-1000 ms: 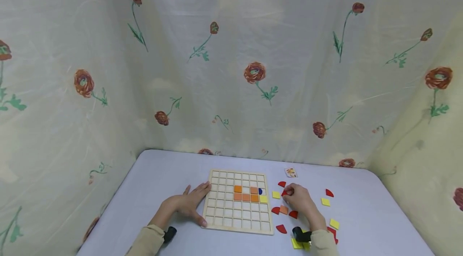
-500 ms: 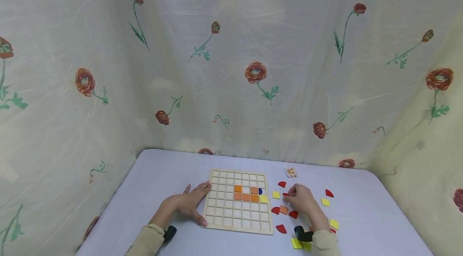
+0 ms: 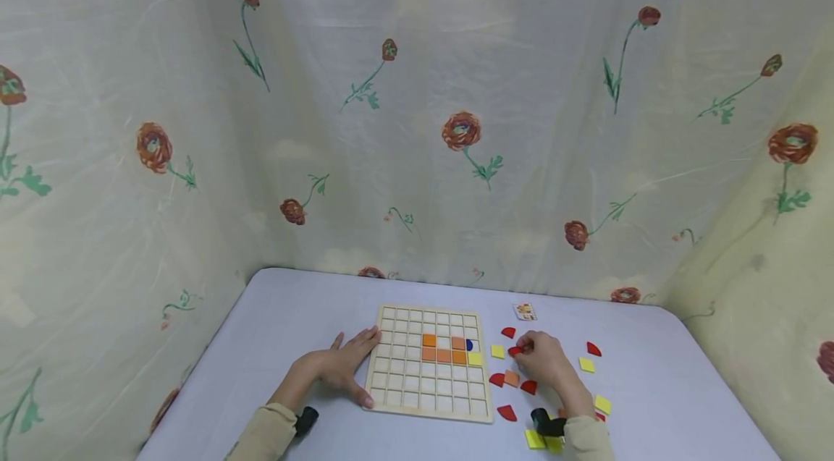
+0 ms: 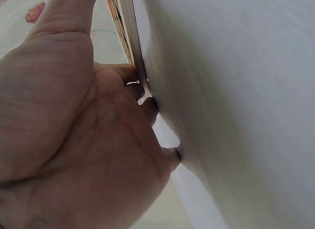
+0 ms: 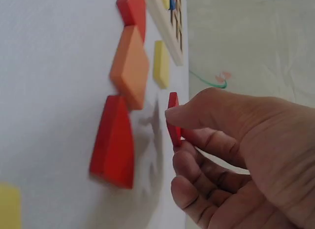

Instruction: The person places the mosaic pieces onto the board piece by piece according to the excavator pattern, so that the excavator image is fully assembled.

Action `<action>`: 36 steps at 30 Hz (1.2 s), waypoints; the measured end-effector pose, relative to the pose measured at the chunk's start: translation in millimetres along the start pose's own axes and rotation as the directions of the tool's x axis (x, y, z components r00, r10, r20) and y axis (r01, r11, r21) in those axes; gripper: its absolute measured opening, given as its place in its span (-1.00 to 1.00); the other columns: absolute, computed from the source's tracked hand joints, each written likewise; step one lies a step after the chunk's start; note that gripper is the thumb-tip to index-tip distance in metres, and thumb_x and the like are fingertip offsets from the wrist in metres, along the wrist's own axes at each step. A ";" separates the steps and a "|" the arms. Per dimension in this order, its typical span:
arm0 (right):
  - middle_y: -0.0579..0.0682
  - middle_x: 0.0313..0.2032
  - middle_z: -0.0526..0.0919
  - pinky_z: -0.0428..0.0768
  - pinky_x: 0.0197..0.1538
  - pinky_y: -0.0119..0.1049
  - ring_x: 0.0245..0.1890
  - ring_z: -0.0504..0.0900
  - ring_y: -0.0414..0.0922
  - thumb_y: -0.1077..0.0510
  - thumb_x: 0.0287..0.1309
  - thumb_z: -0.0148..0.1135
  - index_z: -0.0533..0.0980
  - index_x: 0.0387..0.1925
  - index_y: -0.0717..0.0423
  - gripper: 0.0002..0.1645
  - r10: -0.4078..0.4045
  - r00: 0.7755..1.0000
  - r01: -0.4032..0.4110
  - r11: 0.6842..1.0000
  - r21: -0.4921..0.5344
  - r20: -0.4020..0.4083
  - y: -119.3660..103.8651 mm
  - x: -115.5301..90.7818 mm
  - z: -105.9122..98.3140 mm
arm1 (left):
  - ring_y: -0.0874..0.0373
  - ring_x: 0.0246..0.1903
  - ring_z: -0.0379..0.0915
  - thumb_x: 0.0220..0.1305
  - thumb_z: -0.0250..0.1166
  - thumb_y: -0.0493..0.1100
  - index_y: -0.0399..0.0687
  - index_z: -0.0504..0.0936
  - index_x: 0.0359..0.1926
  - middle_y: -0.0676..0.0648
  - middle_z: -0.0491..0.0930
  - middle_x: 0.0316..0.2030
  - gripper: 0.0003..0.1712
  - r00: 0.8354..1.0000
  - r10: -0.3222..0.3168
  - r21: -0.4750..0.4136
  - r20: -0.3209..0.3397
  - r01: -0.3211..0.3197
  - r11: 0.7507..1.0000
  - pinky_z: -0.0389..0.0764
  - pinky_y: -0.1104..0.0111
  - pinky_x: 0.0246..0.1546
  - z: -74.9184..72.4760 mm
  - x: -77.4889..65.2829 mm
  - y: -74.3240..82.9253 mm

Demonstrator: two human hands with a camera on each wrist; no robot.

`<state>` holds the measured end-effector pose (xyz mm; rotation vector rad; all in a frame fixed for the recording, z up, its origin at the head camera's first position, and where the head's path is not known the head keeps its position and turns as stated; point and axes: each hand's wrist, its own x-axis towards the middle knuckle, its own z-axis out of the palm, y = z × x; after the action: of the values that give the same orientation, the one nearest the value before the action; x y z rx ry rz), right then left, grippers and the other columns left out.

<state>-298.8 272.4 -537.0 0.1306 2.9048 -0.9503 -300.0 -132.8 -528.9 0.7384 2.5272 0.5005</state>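
Observation:
My right hand [image 3: 542, 357] pinches a red quarter-circle tile [image 5: 174, 133] between thumb and fingers, and the right wrist view shows it on edge above the table. My left hand [image 3: 339, 368] lies spread along the left side of a wooden grid board [image 3: 426, 383], fingertips and thumb at its edge. On the board sit several orange tiles [image 3: 459, 357], a yellow tile [image 3: 475, 359] and a dark blue rounded piece [image 3: 469, 344]. Beside the right hand lie a yellow square [image 3: 497, 352] and an orange square [image 3: 511, 378].
Several red quarter-circle tiles [image 3: 507, 413] and yellow squares [image 3: 602, 404] lie scattered over the right of the table [image 3: 313, 302]. A small printed card [image 3: 524, 312] lies beyond the board's right corner. A flowered curtain [image 3: 404, 179] surrounds the table's back and sides.
My right hand has drawn slightly to the right with the red tile, which has turned in the fingers. The left hand stays at the board.

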 end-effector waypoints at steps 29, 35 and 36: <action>-0.05 -0.32 0.53 0.45 -0.32 -0.38 -0.36 0.42 -0.15 0.25 0.08 0.34 0.63 -0.30 0.04 -0.89 -0.375 0.920 0.363 0.925 0.110 0.113 -81.4 24.7 62.2 | -0.04 0.53 -0.37 -0.15 0.48 0.34 -0.13 -0.17 0.53 -0.13 -0.26 0.54 0.44 1.000 0.004 0.005 -0.008 -0.004 1.000 -0.29 -0.19 0.44 0.2 1.0 0.4; -0.06 -0.28 0.55 0.46 -0.26 -0.34 -0.33 0.43 -0.14 0.27 0.12 0.31 0.66 -0.28 0.03 -0.87 -0.353 0.923 0.340 0.935 0.103 0.155 -81.5 28.9 61.1 | -0.03 0.53 -0.37 -0.16 0.47 0.35 -0.12 -0.17 0.53 -0.11 -0.26 0.55 0.44 1.000 -0.002 0.013 -0.011 0.002 1.000 -0.29 -0.18 0.45 1.1 1.6 -0.6; -0.06 -0.29 0.56 0.46 -0.26 -0.34 -0.34 0.43 -0.15 0.28 0.12 0.31 0.66 -0.27 0.03 -0.86 -0.353 0.922 0.340 0.934 0.105 0.157 -81.3 29.4 61.3 | -0.03 0.53 -0.37 -0.16 0.48 0.35 -0.12 -0.17 0.53 -0.11 -0.26 0.55 0.44 1.000 -0.003 0.011 -0.010 0.003 1.000 -0.29 -0.18 0.45 1.3 1.7 -1.0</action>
<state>-333.5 172.3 -541.7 -0.4573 2.7790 -1.0577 -301.0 -132.3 -531.0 0.7380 2.5418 0.4906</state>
